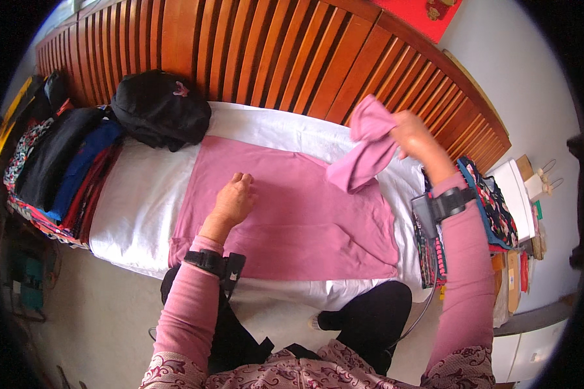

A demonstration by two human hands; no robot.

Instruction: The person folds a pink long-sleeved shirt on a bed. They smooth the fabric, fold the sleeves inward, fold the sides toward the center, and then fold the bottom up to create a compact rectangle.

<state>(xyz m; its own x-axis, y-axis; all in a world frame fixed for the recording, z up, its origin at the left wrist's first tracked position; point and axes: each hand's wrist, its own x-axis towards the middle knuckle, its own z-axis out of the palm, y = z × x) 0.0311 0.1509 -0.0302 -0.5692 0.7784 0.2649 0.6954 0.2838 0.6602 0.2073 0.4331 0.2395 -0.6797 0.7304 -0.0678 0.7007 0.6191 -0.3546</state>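
Note:
A pink long-sleeved garment (282, 204) lies spread over a white sheet (141, 194). My right hand (411, 133) is raised at the upper right and grips the end of one sleeve (365, 160), which hangs twisted from it down to the garment's shoulder area. Near the left part of the same garment, my left hand (236, 199) rests on or just above the cloth, its fingers curled; whether it pinches any fabric cannot be told. Both forearms wear black strapped devices over pink sleeves.
A black cap-like fabric item (160, 109) sits at the back left, beside a stack of folded clothes (68, 165). Further folded clothes (491, 204) are at the right. A slatted wooden headboard (272, 58) runs along the far side. A cable hangs from the right forearm device.

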